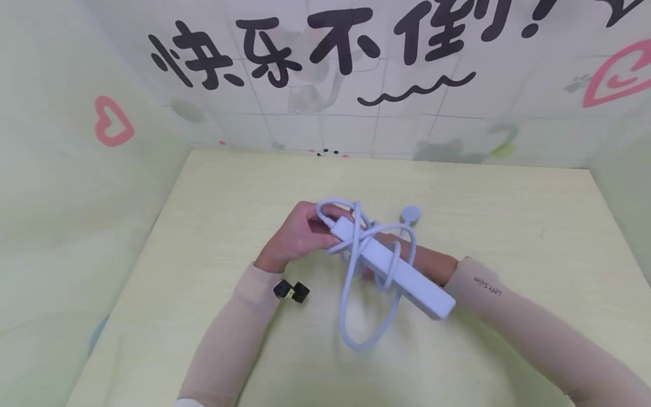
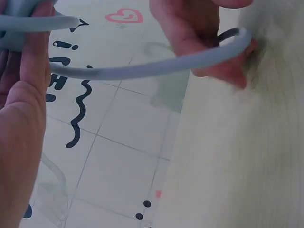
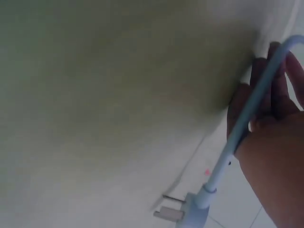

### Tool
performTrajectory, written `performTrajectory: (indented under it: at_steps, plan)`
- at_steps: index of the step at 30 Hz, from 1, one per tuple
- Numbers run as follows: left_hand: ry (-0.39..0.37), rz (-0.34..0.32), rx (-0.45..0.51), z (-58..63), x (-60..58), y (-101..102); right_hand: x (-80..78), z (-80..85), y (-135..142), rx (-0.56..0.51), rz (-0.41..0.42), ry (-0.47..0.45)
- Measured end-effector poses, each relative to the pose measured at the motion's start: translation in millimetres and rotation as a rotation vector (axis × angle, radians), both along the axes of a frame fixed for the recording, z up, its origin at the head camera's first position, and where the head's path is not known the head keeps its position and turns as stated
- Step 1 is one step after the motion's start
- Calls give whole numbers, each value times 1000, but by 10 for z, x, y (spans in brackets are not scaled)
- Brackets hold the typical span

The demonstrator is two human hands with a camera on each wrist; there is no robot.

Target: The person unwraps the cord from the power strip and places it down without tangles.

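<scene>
A white power strip is held aloft at a slant, its cord looped and tangled around it. My left hand grips the strip's upper left end, thumb on the near side and fingers behind. In the left wrist view, that hand's fingers lie against the strip's pale body at the left edge. Partly hidden behind the strip is my right hand, its fingers loosely bent while the cord passes across it. A round-backed plug on the cord's end sticks out beyond that hand, its metal prongs showing in the right wrist view.
Below lies a pale wood-grain tabletop. A white printed wall covering with dark characters rises along its far edge. Pale side walls flank the table. A small black device sits at my left wrist.
</scene>
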State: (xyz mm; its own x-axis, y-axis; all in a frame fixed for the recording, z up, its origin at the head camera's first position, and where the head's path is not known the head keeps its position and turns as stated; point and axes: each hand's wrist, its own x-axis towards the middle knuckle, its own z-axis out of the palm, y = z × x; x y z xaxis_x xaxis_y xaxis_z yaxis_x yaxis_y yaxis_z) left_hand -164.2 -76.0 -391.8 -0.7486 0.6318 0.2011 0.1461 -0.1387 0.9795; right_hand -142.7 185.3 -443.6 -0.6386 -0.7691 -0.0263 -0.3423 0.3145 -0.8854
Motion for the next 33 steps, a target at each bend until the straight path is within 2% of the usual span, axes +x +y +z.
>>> performTrajectory:
  at_steps: [1, 2, 3, 4, 6, 7, 8, 9, 14, 16, 19, 26, 29, 33]
  plan:
    - [5, 38, -1, 7, -11, -8, 47, -10, -26, -33, -32, -58]
    - [8, 75, 3, 14, -24, -15, 85, -21, -42, -58, -54, -52]
    - [14, 112, 6, 19, -38, -20, 115, -28, -50, -58, -54, -7]
    - [23, 154, 5, 26, -53, -25, 150, -26, -49, -60, -45, 50]
    - [38, 235, 7, 37, -89, -28, 185, -10, -61, -29, -38, 283]
    - [41, 271, 16, 39, -110, -29, 190, -38, -59, -1, -65, 381]
    - [41, 308, 26, 40, -131, -30, 208, -21, -45, 34, -90, 459]
    - [39, 345, 38, 38, -153, -31, 225, 0, -28, 50, -111, 495]
    - [-66, 454, 218, 9, -252, -36, 319, 154, 68, -32, -212, 398]
    - [-95, 479, 269, -11, -281, -39, 355, 208, 104, -69, -225, 364]
    - [-73, 522, 240, -47, -309, -44, 424, 300, 151, -76, -234, 379]
    - [-46, 552, 156, -126, -337, -31, 601, 566, 236, -98, -203, 614]
    - [-62, 546, 203, -115, -346, -19, 641, 632, 282, -43, -228, 674]
    - [-132, 509, 336, -79, -348, -39, 619, 645, 410, 114, -329, 616]
